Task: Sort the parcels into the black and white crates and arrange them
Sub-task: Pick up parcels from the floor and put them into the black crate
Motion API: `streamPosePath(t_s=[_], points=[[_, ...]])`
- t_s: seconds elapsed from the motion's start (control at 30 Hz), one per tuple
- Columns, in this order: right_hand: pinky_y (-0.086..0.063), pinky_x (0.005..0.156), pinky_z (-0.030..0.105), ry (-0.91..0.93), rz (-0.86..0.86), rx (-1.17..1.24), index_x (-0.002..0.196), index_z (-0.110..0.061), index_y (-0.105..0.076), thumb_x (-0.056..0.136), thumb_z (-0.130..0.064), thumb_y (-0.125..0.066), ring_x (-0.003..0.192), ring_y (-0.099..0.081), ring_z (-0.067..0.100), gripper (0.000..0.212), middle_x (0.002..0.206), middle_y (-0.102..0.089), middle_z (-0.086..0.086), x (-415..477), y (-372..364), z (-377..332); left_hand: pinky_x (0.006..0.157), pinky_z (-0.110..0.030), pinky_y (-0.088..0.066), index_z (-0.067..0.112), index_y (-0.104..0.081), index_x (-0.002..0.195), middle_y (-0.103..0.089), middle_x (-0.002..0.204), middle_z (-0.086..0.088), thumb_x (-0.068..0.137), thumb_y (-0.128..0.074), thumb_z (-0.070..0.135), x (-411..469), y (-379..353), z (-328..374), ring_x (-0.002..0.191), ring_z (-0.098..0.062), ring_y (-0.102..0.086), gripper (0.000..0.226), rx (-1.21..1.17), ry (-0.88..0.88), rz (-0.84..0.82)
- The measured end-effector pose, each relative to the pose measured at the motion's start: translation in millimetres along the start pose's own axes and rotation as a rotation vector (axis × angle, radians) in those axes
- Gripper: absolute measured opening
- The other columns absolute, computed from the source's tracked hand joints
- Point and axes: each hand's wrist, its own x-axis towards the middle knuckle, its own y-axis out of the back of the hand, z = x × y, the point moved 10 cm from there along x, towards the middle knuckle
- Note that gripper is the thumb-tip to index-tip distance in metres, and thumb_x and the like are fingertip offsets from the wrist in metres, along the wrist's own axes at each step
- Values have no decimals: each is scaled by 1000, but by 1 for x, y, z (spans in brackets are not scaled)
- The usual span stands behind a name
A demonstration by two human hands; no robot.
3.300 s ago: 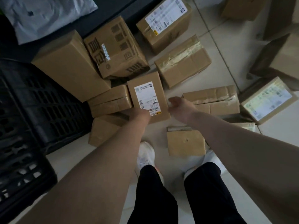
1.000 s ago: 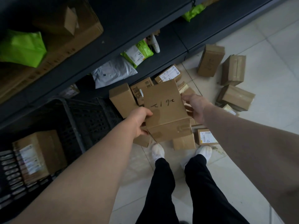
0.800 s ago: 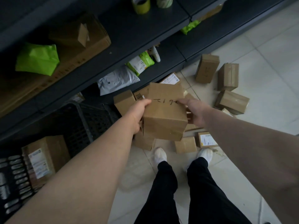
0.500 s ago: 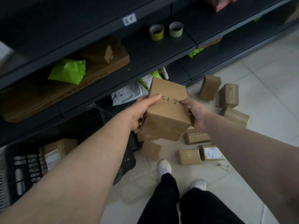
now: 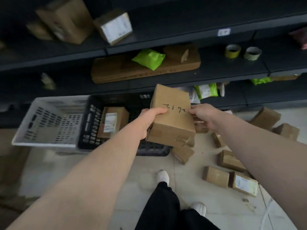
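1. Transfer is the step in hand, going by the head view: the box [image 5: 172,120] with handwriting on top is off the ground between both hands, tilted. From here it sits over the right end of the black crate [image 5: 90,128].
2. My left hand [image 5: 150,120] grips its left side, thumb on the top face and fingers curled out of sight beneath. My right hand [image 5: 205,114] pinches the right top edge beside the writing, with its other fingers hidden behind the box.
3. Next, as I judge it, I choose a crate, swing left, clear the crate wall and lower the box flat beside what is already inside.
4. The black crate holds one labelled box [image 5: 113,122], lying toward its left side. My arm and the held box hide its right part.
5. The white crate [image 5: 49,125] touches the black one on its left. I see only its slotted walls and bottom.
6. Loose boxes [image 5: 231,161] lie on the floor [image 5: 216,205] to the right, not yet sorted.
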Motion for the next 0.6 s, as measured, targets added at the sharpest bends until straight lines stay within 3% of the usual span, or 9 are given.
streamPosePath(t_s=[0.13, 0.2, 0.33, 0.4, 0.5, 0.6], points=[[-47, 78, 31, 77, -36, -154, 110, -13, -68, 98, -9, -50, 104, -61, 20, 22, 112, -66, 1, -7, -80, -49, 76, -43, -57, 17, -55, 130, -68, 112, -15, 65, -80, 51, -12, 95, 0, 99, -33, -66, 77, -64, 30, 107], [-49, 88, 34, 95, -113, -181, 99, -15, -66, 97, -8, -50, 97, -60, 17, 17, 109, -64, 1, -12, -130, -71, 76, -42, -56, 19, -55, 128, -67, 111, -14, 70, -78, 48, -12, 146, 0, 97, -32, -65, 69, -101, 28, 171], [-46, 90, 35, 101, -264, -220, 127, -17, -57, 100, -8, -48, 101, -57, 17, 30, 114, -61, 0, -7, -239, -103, 72, -42, -54, 20, -49, 132, -65, 114, -14, 65, -79, 43, -4, 253, -5, 98, -33, -64, 77, -152, 37, 257], [-47, 91, 35, 93, -288, -260, 125, -15, -60, 99, -5, -49, 109, -57, 19, 30, 121, -62, 4, 4, -293, -115, 71, -41, -54, 20, -49, 131, -64, 114, -14, 61, -81, 39, 3, 309, -9, 99, -33, -63, 79, -174, 46, 285], [-50, 97, 36, 93, -263, -351, 123, -7, -62, 96, 2, -50, 118, -56, 22, 30, 127, -60, 11, 23, -363, -130, 85, -50, -54, 20, -43, 131, -61, 117, -13, 36, -85, 43, 16, 400, -14, 103, -34, -61, 106, -157, 64, 405], [-49, 85, 30, 98, -249, -338, 126, -13, -63, 97, -1, -51, 104, -60, 15, 33, 119, -63, 5, 42, -420, -146, 93, -55, -49, 28, -30, 138, -48, 126, -12, 29, -84, 47, 22, 488, -18, 112, -35, -53, 123, -88, 95, 586]])
